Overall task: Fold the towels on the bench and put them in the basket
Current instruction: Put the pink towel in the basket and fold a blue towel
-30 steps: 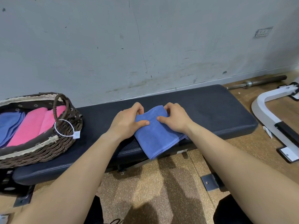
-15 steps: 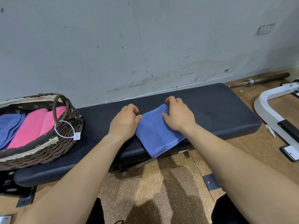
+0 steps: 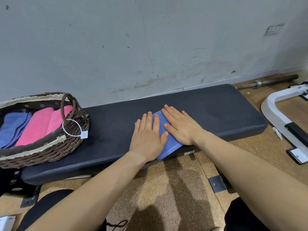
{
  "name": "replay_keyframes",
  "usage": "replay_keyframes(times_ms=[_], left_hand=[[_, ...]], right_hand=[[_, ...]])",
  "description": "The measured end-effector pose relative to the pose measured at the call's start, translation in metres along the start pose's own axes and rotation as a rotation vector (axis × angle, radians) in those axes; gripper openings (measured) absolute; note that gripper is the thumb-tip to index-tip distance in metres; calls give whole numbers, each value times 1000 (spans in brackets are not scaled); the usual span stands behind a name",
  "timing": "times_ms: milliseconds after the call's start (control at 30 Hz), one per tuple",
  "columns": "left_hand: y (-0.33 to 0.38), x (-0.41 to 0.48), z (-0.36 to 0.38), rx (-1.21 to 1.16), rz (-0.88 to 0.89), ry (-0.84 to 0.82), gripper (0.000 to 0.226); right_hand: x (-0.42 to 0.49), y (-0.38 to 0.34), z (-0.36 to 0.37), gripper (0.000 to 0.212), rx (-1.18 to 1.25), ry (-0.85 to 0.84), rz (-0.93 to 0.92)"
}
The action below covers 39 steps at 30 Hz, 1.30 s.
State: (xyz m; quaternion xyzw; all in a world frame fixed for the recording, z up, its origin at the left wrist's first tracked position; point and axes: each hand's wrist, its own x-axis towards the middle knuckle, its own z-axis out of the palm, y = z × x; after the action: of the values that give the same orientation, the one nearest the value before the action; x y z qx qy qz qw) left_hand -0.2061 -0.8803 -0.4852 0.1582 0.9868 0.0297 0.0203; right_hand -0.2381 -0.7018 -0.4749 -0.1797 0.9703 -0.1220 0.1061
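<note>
A folded blue towel (image 3: 168, 145) lies on the dark padded bench (image 3: 216, 110), its near end hanging slightly over the front edge. My left hand (image 3: 147, 135) lies flat on the towel's left half with straight fingers. My right hand (image 3: 180, 126) presses flat on the right half, fingers spread. Most of the towel is hidden under both palms. At the bench's left end sits a brown wicker basket (image 3: 50, 152) holding folded pink towels (image 3: 41, 125) and a folded blue towel (image 3: 13, 127).
A grey scuffed wall runs close behind the bench. A steel barbell (image 3: 270, 81) lies on the floor at the back right. A white metal frame (image 3: 280, 117) stands on the floor right of the bench. A tag on a white loop (image 3: 84, 135) hangs from the basket handle.
Both hands went from gripping the towel's far edge with curled fingers to lying flat and open on top of it. The towel now lies flatter on the bench.
</note>
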Motion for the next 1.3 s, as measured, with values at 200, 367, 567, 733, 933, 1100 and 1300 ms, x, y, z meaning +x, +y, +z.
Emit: replay_keyframes(times_ms=[200,367,567,733,933,1100,1300], left_hand=[[-19,3,-4,-216,-72,-21,70],[-40,-2,-38,-183,-518,19,77],[-44,0,-53,-389,-544,-212,42],[-50,7,-53,-750,-474,-162,28],[-72,15,-77,-975,-192,-140,18],[-80,27,-86,-975,-36,-204,18],[-96,38,-72,-812,-393,-341,62]], right_hand=[[-6,-17,2,63,112,4,127],[-13,-34,-5,75,163,38,143],[-21,-23,-34,43,170,-23,-117],[-15,-26,-33,27,238,36,-94],[10,-25,-43,77,587,106,91],[27,-21,-49,46,884,-106,123],[42,-3,-45,26,925,-187,303]])
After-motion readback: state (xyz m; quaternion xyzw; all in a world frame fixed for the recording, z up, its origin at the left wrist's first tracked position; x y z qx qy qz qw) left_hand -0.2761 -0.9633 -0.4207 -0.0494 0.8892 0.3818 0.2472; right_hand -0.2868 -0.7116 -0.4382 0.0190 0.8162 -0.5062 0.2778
